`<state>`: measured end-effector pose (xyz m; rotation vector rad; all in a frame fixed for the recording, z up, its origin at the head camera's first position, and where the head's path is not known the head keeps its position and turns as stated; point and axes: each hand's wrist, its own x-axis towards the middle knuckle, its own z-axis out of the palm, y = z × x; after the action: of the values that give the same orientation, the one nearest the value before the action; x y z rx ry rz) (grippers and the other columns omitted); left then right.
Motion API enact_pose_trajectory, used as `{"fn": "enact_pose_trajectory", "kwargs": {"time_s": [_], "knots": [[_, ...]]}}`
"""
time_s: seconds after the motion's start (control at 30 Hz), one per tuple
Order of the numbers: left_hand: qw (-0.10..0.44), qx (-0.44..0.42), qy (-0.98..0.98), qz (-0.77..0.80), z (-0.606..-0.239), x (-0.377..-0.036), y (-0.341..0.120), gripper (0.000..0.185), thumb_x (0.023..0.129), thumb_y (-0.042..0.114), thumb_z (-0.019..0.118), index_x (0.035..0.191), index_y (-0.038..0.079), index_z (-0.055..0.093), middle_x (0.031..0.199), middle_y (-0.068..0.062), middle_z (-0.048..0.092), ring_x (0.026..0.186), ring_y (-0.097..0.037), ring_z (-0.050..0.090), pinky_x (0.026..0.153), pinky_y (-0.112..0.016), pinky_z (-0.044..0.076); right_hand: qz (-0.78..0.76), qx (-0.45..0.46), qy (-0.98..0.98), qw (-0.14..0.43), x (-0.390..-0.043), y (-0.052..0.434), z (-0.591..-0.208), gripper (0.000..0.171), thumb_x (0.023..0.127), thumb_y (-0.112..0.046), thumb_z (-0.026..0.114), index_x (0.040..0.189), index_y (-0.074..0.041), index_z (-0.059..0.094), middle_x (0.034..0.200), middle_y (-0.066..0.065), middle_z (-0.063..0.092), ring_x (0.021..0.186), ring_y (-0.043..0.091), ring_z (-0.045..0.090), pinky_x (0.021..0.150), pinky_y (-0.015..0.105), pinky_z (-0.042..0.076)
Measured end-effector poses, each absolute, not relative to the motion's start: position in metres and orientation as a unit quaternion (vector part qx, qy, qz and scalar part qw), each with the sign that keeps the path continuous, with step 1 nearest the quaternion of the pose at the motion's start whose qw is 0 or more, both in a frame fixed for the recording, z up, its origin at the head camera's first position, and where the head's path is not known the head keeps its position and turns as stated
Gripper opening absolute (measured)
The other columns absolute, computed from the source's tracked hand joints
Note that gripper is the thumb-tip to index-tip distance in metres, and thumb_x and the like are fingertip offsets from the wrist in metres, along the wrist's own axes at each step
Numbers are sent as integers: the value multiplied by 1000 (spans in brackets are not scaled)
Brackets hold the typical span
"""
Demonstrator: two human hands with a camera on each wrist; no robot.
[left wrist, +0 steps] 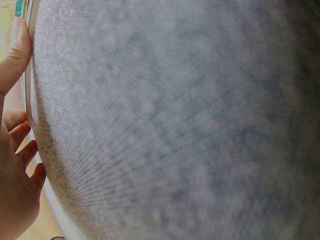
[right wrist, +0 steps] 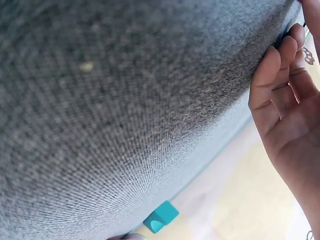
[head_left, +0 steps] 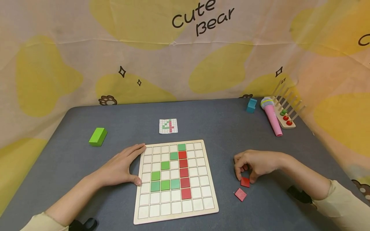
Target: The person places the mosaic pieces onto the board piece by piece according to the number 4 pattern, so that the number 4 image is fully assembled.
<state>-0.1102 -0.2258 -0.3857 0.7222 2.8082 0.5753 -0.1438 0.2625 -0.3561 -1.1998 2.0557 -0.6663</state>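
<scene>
A square wooden grid board (head_left: 176, 213) lies on the table with green and red tiles in some of its cells. At its left edge rests my left hand (head_left: 122, 165), fingers stretched toward the upper left corner and thumb lower on the same edge. To the right of the board, my right hand (head_left: 258, 163) pinches a small red square tile (head_left: 245, 182) between thumb and index finger, close over the table. Just below it lies another red tile (head_left: 240, 194). The right wrist view shows the fingers of the right hand (right wrist: 287, 95) bent down at the table; the tile is hidden there.
A small printed pattern card (head_left: 168, 126) lies behind the board. A green block (head_left: 98, 137) sits to the left. Toward the back right are a blue block (head_left: 251, 105), a pink toy microphone (head_left: 273, 118) and a pegged wooden stand (head_left: 284, 123) with beads.
</scene>
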Motion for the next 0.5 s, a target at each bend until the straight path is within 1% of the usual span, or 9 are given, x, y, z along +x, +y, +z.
{"fn": "enact_pose_trajectory", "kwargs": {"time_s": [0.13, 0.3, 0.4, 0.5], "knots": [[92, 243, 946, 193, -386, -110, -226, 122, 59, 74, 76, 154, 9, 34, 160, -12, 33, 145, -42, 32, 106, -66, 35, -245, -449, 796, 324, -144, 261, -356, 36, 66, -4, 84, 89, -28, 70, 86, -3, 59, 77, 2, 51, 67, 17, 46], [93, 244, 946, 192, -387, -110, -226, 122, 60, 74, 75, 154, 9, 34, 161, -11, 33, 145, -42, 33, 106, -66, 35, -243, -425, 813, 314, -143, 259, -356, 31, 66, -5, 83, 81, -25, 65, 82, -8, 61, 73, 2, 54, 64, 17, 47], [95, 243, 946, 191, -388, -110, -227, 121, 60, 75, 74, 154, 10, 33, 161, -10, 32, 146, -41, 33, 106, -66, 35, -253, -412, 816, 315, -143, 258, -355, 26, 69, -5, 81, 79, -22, 64, 76, -9, 62, 68, 0, 54, 61, 17, 47], [95, 243, 946, 191, -388, -110, -227, 121, 60, 75, 74, 154, 11, 33, 161, -10, 32, 146, -41, 33, 105, -66, 35, -269, -400, 814, 325, -144, 256, -354, 20, 75, -6, 79, 78, -19, 63, 70, -8, 62, 63, -3, 52, 58, 18, 46]]}}
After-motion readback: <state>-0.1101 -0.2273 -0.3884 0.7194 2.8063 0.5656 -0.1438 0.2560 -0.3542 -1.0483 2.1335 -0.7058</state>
